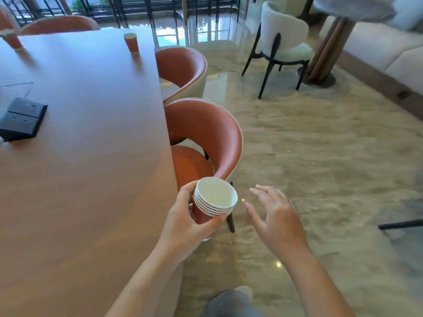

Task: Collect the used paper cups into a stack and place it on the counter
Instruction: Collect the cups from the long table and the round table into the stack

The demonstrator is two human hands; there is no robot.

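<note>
The glossy marble floor is taking up the right half of the view, lying open between the table's long right edge and the pale sofa at the far right. A white chair and a round pedestal are standing at its far end. The wooden table is filling the left half, its right edge running from the foreground toward the windows. Two chairs are sitting tucked against that edge, the nearer orange chair and the farther orange chair, and a third orange chair is showing behind the table's far end. One black flat object is lying near the table's left side. Two single red paper cups are standing upright and well apart on the far tabletop: the right-edge cup and the far-left cup. The left hand is gripping the stack of cups, fingers and thumb curling round its red wall. It is holding the stack tilted just past the table's right edge, in front of the nearer chair, with about five nested white rims showing. The right hand is hovering open just beside the stack, fingers spread, holding nothing.
</note>
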